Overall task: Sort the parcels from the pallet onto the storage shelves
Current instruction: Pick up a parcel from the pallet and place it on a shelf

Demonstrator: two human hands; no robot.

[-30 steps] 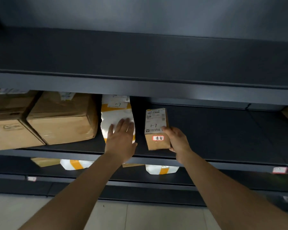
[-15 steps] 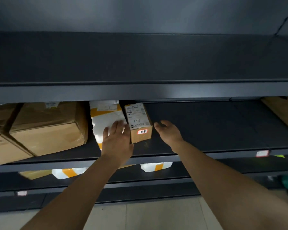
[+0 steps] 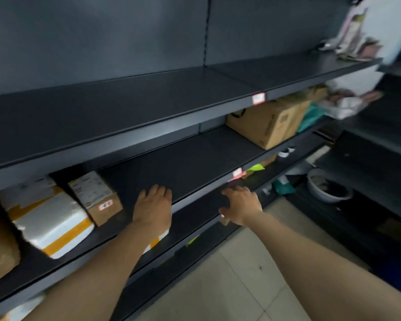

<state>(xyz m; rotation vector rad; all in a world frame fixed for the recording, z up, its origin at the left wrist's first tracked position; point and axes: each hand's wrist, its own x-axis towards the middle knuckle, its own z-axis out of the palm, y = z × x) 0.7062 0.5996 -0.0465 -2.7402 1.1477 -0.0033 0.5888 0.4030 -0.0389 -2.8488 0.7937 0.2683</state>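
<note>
The left hand (image 3: 153, 206) hovers palm-down over the front of the middle shelf (image 3: 190, 163), fingers (image 3: 159, 189) loosely together and empty. The right hand (image 3: 241, 205) hangs in front of the shelf edge, fingers (image 3: 227, 208) spread, holding nothing. Left of the left hand, apart from it, a small box (image 3: 95, 196) lies on that shelf, touching a white-and-yellow bag (image 3: 49, 218). Farther right on the same shelf sits a large carton (image 3: 267, 123).

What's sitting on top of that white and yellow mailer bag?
A white shipping label is stuck on the upper end of the white and yellow mailer bag; nothing is stacked on it. Its underside, flat on the shelf, is hidden.
</note>
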